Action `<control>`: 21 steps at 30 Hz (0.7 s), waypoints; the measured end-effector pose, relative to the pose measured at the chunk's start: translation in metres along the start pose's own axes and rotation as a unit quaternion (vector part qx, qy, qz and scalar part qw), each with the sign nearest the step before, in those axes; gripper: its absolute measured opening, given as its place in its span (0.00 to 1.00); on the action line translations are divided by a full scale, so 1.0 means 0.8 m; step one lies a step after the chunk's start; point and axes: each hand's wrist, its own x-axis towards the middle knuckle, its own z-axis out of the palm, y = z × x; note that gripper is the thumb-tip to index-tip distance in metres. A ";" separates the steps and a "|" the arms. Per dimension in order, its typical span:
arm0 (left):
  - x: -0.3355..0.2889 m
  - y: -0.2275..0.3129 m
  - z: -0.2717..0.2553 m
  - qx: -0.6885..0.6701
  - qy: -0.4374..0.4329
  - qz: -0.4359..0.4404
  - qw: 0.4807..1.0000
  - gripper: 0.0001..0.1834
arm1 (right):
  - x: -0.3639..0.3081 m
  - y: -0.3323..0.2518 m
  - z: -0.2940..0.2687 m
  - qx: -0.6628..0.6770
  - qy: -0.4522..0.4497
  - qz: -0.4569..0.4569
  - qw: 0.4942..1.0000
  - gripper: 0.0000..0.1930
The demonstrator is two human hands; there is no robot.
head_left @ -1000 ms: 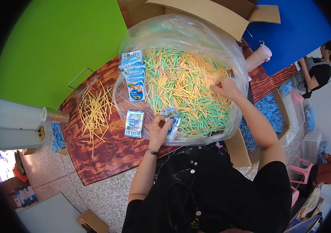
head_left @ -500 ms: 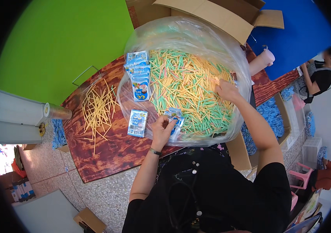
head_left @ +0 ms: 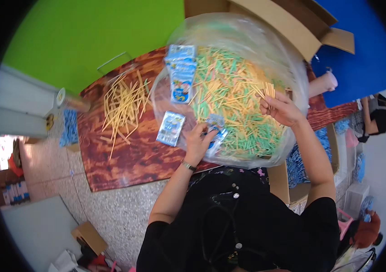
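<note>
A big clear plastic bag lies spread on the table, full of short thin sticks in yellow, green and some pink. Above the right side of the heap, my right hand pinches a small bunch of yellow sticks. My left hand holds a small blue-and-white packet at the bag's near left edge, fingers closed on it. Just left of that hand lies a flat white-and-blue packet. Farther back, an overlapping stack of similar packets rests on the bag's left side.
Long loose yellow sticks lie on the red-brown table at left, near a clear cylindrical jar. An open cardboard box and pink cup stand behind. A carton of blue packets is at right. Two people work farther right.
My right hand has lifted off the heap and turned, with a bunch of yellow sticks now showing in its fingers. My left hand keeps hold of the packet. The whole view has shifted slightly.
</note>
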 end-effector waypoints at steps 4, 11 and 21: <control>0.007 0.016 0.005 0.048 0.035 0.104 0.993 0.16 | 0.012 -0.024 0.057 -0.325 -0.147 0.040 0.933 0.11; 0.002 0.023 -0.003 0.064 0.057 0.128 0.988 0.18 | 0.025 -0.037 0.127 -0.697 -0.156 -0.052 0.698 0.11; 0.001 0.037 -0.005 0.100 0.060 0.184 0.976 0.20 | 0.049 -0.045 0.149 -0.796 -0.238 0.019 0.556 0.09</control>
